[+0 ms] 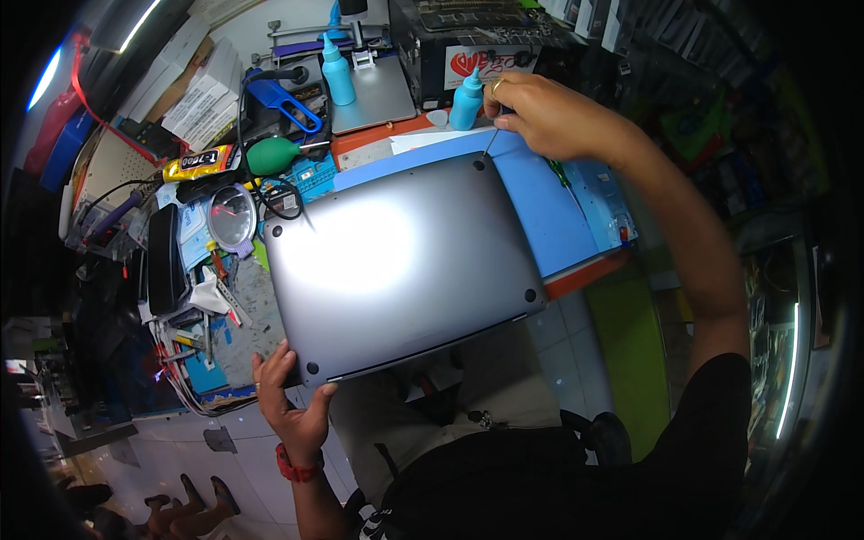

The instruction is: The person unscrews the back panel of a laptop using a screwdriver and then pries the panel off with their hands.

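A closed grey laptop [432, 279] lies bottom side up, with round dark feet at its corners and a bright glare on its left half. My left hand [295, 418] grips the near left corner, its thumb along the front edge and its fingers at the left side. Beyond the far right corner, my right hand [540, 112] pinches a screwdriver whose thin shaft [491, 142] slants down to the laptop's edge, close to the dark foot there. Its handle is mostly hidden by my fingers. Just left of that hand stands a light-blue squeeze bottle [466, 101].
A blue mat [549, 216] lies under the laptop's far right side, with tweezers [567, 184] on it. At the left are a green air blower [272, 157], a yellow glue tube [200, 164], a clear round container [231, 219] and a black case [166, 261]. Another squeeze bottle [338, 74] stands behind.
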Demonstrator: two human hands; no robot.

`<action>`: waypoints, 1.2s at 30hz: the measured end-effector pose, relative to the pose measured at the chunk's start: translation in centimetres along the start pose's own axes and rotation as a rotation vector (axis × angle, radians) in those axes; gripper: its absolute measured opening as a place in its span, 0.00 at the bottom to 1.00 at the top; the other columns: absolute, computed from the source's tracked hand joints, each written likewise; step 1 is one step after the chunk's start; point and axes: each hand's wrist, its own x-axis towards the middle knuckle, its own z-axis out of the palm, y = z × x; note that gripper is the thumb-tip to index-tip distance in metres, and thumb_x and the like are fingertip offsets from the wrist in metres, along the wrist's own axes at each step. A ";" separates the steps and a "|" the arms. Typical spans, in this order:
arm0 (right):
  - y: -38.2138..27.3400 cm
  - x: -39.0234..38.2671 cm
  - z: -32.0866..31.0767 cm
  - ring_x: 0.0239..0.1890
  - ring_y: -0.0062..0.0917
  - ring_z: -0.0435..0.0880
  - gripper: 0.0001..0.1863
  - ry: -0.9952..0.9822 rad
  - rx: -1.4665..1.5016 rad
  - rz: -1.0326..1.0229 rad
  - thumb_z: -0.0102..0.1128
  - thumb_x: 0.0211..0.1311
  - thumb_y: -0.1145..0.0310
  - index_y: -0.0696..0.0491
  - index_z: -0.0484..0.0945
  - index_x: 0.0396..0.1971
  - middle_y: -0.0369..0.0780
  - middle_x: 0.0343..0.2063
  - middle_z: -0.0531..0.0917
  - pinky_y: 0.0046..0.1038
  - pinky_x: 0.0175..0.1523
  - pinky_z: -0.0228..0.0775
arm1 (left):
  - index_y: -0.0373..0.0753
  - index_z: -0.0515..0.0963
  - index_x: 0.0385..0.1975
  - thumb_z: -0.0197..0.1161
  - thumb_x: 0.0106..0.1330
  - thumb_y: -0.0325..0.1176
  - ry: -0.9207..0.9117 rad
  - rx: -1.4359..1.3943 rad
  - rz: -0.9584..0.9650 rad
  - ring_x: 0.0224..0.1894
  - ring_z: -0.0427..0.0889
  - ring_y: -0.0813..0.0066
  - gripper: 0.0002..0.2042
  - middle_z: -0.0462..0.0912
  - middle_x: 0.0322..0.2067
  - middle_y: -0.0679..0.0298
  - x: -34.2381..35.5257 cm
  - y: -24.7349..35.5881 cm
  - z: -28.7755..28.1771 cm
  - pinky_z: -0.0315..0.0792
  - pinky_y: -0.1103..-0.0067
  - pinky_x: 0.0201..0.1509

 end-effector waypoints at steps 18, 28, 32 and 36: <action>1.0 -0.3 1.1 0.39 0.43 0.84 0.12 0.123 0.047 -0.061 0.62 0.73 0.66 0.62 0.79 0.35 0.50 0.33 0.83 0.40 0.47 0.73 | 0.37 0.78 0.57 0.79 0.60 0.44 0.010 -0.004 0.029 0.64 0.81 0.51 0.29 0.84 0.58 0.50 0.2 0.0 0.0 0.52 0.46 0.79; -1.0 -1.0 -0.5 0.43 0.44 0.87 0.15 0.019 0.001 0.099 0.65 0.72 0.61 0.59 0.82 0.38 0.49 0.37 0.86 0.42 0.51 0.78 | 0.35 0.79 0.55 0.57 0.76 0.59 0.059 -0.055 -0.009 0.63 0.82 0.51 0.29 0.84 0.57 0.48 0.2 0.2 0.1 0.53 0.46 0.79; -1.3 -0.9 -0.7 0.46 0.44 0.87 0.13 -0.004 -0.040 0.110 0.66 0.70 0.63 0.60 0.83 0.38 0.49 0.37 0.86 0.41 0.52 0.77 | 0.34 0.79 0.55 0.50 0.79 0.60 0.069 -0.059 -0.004 0.63 0.82 0.52 0.31 0.84 0.57 0.48 0.3 0.2 0.1 0.52 0.46 0.79; -0.1 -1.5 0.3 0.42 0.43 0.84 0.10 0.114 0.062 -0.005 0.68 0.67 0.68 0.60 0.81 0.35 0.49 0.35 0.84 0.40 0.49 0.75 | 0.34 0.79 0.55 0.47 0.81 0.59 0.076 -0.113 -0.021 0.63 0.82 0.52 0.31 0.84 0.57 0.49 0.3 0.0 0.1 0.53 0.48 0.79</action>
